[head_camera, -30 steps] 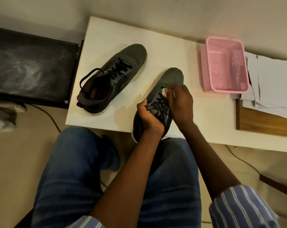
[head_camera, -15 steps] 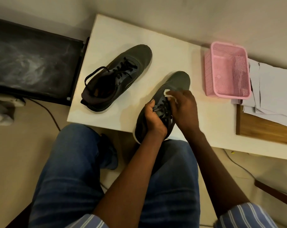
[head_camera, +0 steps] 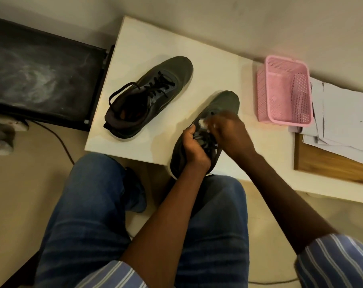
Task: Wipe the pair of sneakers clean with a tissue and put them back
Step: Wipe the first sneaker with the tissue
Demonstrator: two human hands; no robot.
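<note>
Centrally, the left hand (head_camera: 194, 149) clamps the dark grey laced sneaker (head_camera: 209, 129) at the white tabletop (head_camera: 147, 48) edge; the blurred right hand (head_camera: 231, 132) pinches a white tissue (head_camera: 202, 122) against it.

Both sneakers are dark grey with black laces: one (head_camera: 149, 98) at centre frame, the other (head_camera: 207, 129) right of it, showing a white sole edge. The tissue (head_camera: 202, 123) is white. The bench (head_camera: 147, 46) is cream-white. The basket (head_camera: 284, 92) at upper right is pink, perforated. Papers (head_camera: 342, 113) are white, on a brown wood board (head_camera: 332, 165). Jeans (head_camera: 83, 215) are blue; sleeves (head_camera: 334, 265) are blue with white stripes. The floor (head_camera: 31, 173) is beige.
</note>
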